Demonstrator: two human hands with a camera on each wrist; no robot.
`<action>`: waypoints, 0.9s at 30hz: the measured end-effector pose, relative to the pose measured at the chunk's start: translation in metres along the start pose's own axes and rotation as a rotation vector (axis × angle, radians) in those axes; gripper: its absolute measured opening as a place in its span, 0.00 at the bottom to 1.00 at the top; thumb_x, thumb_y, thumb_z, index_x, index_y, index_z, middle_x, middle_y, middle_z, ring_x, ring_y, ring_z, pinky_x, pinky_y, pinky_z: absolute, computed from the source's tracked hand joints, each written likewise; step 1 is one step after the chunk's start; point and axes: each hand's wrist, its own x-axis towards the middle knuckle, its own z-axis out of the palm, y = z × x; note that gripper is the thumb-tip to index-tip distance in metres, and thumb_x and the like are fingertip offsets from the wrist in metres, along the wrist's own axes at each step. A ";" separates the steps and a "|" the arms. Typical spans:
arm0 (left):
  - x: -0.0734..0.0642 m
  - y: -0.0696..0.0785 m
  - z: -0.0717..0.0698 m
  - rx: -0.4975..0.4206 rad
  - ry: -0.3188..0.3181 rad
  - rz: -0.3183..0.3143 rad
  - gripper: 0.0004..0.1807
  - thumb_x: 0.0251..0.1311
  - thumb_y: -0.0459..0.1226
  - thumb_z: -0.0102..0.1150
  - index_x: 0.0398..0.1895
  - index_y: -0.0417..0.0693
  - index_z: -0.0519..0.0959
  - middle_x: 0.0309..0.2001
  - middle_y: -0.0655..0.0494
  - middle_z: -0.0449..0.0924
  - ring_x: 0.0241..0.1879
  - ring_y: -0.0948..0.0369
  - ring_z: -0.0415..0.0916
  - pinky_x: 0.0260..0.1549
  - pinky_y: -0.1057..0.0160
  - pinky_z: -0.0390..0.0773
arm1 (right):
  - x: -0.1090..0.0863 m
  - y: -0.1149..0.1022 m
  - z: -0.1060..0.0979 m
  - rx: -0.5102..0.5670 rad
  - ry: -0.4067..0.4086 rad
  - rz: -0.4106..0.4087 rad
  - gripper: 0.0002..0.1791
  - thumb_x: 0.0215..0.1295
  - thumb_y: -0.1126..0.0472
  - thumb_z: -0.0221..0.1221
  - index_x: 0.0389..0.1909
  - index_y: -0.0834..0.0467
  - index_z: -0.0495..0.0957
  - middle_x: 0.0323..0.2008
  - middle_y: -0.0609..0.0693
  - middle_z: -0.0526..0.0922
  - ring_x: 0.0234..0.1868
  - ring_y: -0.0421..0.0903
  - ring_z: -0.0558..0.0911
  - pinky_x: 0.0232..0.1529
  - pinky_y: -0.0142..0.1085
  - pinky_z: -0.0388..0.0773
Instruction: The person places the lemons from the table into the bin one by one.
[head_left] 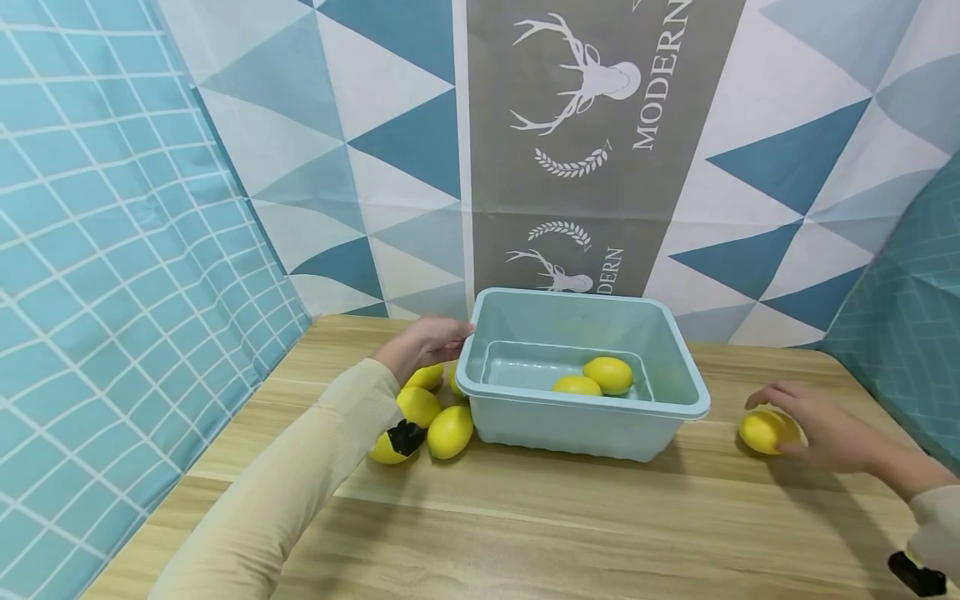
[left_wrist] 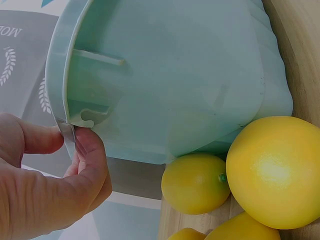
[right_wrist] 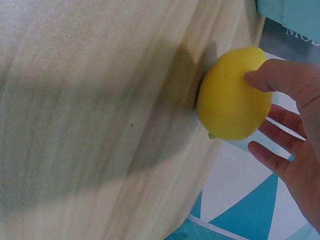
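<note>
Pinches pale-aqua rectangular plastic tub (head_left: 577, 429) with left hand (left_wrist: 55, 185); curves right hand (head_left: 836, 429) around oval yellow lemon (right_wrist: 231, 97), cannot tell if gripping. Shows two lemons (head_left: 609, 376) inside only in head view.

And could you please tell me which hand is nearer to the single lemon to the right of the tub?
Right. The right hand is right at the single lemon, partly around it; the left hand pinches the tub at its opposite end.
</note>
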 end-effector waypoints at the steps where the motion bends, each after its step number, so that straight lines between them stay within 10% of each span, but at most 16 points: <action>1: 0.000 0.000 0.000 0.006 0.001 0.000 0.19 0.70 0.38 0.50 0.58 0.34 0.70 0.42 0.52 0.69 0.37 0.62 0.69 0.43 0.71 0.79 | 0.000 0.000 0.002 0.001 0.006 -0.006 0.35 0.22 0.65 0.79 0.41 0.51 0.78 0.40 0.41 0.79 0.42 0.39 0.76 0.46 0.13 0.62; 12: -0.001 0.004 0.001 -0.009 -0.005 0.003 0.20 0.70 0.36 0.49 0.60 0.34 0.68 0.44 0.51 0.69 0.38 0.62 0.69 0.56 0.65 0.76 | -0.002 -0.002 0.008 0.015 -0.048 0.045 0.39 0.19 0.66 0.79 0.43 0.50 0.77 0.41 0.41 0.78 0.42 0.37 0.72 0.46 0.10 0.60; 27: -0.001 0.001 0.001 -0.013 -0.007 0.005 0.19 0.70 0.37 0.49 0.59 0.34 0.69 0.42 0.52 0.68 0.35 0.63 0.68 0.36 0.73 0.77 | 0.003 -0.003 0.016 0.040 -0.052 -0.007 0.40 0.17 0.66 0.79 0.43 0.48 0.78 0.41 0.38 0.76 0.40 0.33 0.71 0.44 0.17 0.68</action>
